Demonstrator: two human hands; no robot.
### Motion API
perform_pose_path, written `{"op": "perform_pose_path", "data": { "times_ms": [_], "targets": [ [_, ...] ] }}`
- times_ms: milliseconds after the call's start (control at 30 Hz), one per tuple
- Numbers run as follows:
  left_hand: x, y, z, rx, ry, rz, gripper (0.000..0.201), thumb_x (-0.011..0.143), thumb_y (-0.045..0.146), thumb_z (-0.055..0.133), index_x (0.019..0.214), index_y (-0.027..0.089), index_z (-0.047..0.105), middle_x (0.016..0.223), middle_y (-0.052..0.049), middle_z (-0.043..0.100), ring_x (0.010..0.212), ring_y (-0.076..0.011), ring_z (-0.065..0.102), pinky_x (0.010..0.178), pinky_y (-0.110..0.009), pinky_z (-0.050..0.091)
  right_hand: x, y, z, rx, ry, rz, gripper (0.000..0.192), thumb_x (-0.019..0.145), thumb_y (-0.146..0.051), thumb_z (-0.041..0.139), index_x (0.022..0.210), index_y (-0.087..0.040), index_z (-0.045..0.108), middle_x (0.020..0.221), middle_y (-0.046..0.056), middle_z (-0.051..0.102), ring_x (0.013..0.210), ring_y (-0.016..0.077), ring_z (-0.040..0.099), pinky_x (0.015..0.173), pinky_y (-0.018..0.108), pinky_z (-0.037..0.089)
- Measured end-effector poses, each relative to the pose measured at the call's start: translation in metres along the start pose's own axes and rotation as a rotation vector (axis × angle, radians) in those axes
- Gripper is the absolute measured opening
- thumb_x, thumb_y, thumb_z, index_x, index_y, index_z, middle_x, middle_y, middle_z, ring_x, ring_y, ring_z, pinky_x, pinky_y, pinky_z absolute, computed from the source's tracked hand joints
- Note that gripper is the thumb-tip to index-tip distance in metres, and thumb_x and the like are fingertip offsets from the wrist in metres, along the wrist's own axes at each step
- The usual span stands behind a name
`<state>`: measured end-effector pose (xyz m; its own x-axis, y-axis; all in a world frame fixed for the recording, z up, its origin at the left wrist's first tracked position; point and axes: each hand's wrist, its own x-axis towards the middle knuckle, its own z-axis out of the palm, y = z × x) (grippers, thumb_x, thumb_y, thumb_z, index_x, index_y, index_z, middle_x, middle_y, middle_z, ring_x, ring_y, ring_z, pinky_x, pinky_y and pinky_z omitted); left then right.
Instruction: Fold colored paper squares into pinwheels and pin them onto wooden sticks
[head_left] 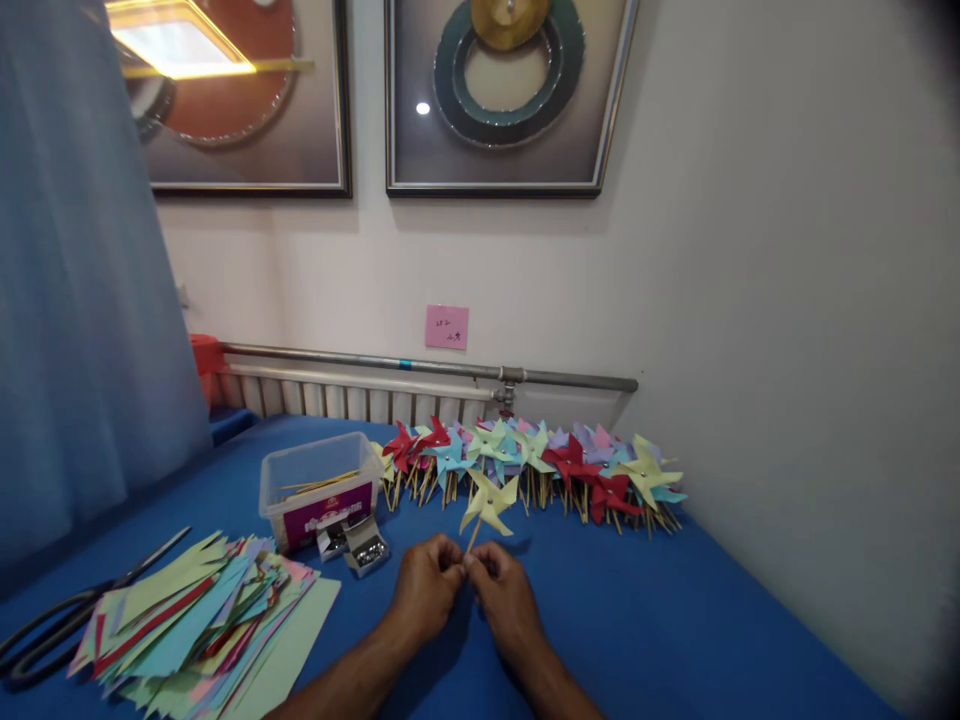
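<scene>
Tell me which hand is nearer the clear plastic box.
Left. The left hand is just right of the clear plastic box; the right hand lies beyond it, farther right.

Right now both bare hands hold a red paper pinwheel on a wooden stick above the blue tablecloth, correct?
Not quite. In the head view the left hand and right hand hold a pale yellow paper pinwheel, not a red one, above the blue tablecloth.
</scene>
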<state>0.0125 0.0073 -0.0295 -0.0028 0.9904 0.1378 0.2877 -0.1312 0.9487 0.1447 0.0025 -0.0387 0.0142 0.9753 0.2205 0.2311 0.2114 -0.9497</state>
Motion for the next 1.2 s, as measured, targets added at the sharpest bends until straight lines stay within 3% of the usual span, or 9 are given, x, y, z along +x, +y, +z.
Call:
{"op": "perform_pose_path", "data": {
  "times_ms": [400,667,800,1033,1100,1200],
  "targets": [
    [-0.002,-0.003,0.002,0.05,-0.047,0.028,0.007,0.077,0.013,0.058,0.071,0.017,0.058,0.062,0.003,0.058,0.06,-0.0119,0.051,0.057,-0.022,0.033,0.003,0.005,0.001,0.066,0.014,0.057,0.021,0.078,-0.041,0.058,0.068,-0.022,0.056,0.052,-0.006,0.051,0.045,0.0126,0.045,0.046,0.024,0.036],
    [-0.005,0.0,0.0,0.091,-0.077,0.051,0.001,0.075,0.016,0.062,0.074,0.017,0.062,0.063,0.003,0.059,0.062,-0.0131,0.05,0.061,-0.024,0.033,0.003,-0.003,-0.01,-0.205,0.145,-0.039,0.023,0.082,-0.039,0.054,0.069,-0.021,0.061,0.06,-0.001,0.064,0.056,0.0168,0.057,0.053,0.025,0.041],
    [-0.005,0.002,-0.003,0.159,-0.117,0.05,0.005,0.076,0.014,0.06,0.072,0.017,0.06,0.061,0.003,0.056,0.06,-0.013,0.049,0.061,-0.025,0.031,0.019,-0.006,-0.051,-0.401,0.225,-0.066,0.025,0.086,-0.037,0.051,0.071,-0.021,0.063,0.059,0.0,0.066,0.055,0.0177,0.06,0.054,0.026,0.04],
    [-0.008,-0.001,-0.001,0.233,-0.16,0.064,0.007,0.077,0.013,0.057,0.073,0.018,0.061,0.061,0.003,0.056,0.062,-0.0134,0.049,0.061,-0.025,0.029,0.057,-0.004,-0.167,-0.726,0.405,0.032,0.024,0.087,-0.029,0.05,0.074,-0.019,0.068,0.069,0.008,0.071,0.067,0.0219,0.064,0.062,0.029,0.037],
    [-0.01,-0.001,-0.001,0.247,-0.17,0.076,0.008,0.077,0.013,0.057,0.072,0.018,0.06,0.061,0.003,0.055,0.062,-0.0134,0.049,0.061,-0.025,0.028,0.065,-0.001,-0.187,-0.819,0.417,0.073,0.024,0.088,-0.026,0.051,0.076,-0.018,0.07,0.075,0.011,0.073,0.072,0.023,0.065,0.064,0.029,0.036],
    [-0.011,-0.001,-0.002,0.265,-0.186,0.092,0.008,0.078,0.014,0.057,0.073,0.018,0.06,0.063,0.003,0.056,0.064,-0.0134,0.049,0.061,-0.025,0.028,0.074,0.005,-0.198,-0.922,0.408,0.132,0.024,0.09,-0.025,0.051,0.081,-0.017,0.071,0.084,0.014,0.075,0.079,0.0244,0.067,0.065,0.03,0.035]
  ]
}}
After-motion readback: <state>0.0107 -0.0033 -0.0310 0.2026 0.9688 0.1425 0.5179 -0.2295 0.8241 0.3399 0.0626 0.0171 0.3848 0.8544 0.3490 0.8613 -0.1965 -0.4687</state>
